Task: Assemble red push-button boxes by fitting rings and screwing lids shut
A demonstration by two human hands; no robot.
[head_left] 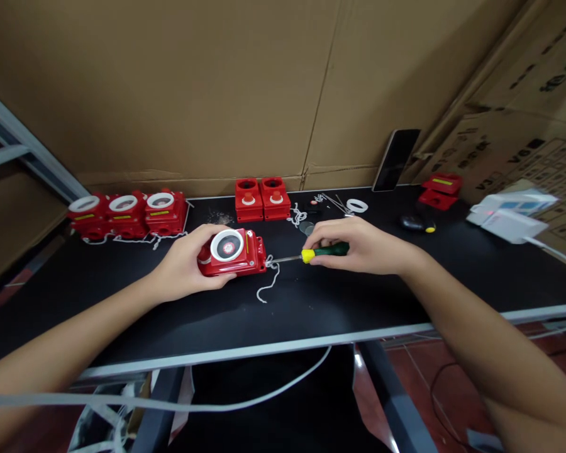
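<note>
My left hand (188, 261) is wrapped round a red box (243, 261) with a white ring and a dark round window on its face. The box lies tilted just above or on the black table; I cannot tell which. In my right hand (353, 245) is a screwdriver (330, 250) with a green and yellow handle. Its metal shaft points left, and the tip meets the right end of the box beside a knotted white string (268, 289). The string's loose end curls down toward the table's front.
Several finished-looking red boxes (160, 217) with white rings line the back left. Two open red housings (249, 207) stand at the back middle, near a white ring (357, 206). A phone (396, 160) leans on the cardboard wall (207, 94). A white cable (245, 402) crosses in front.
</note>
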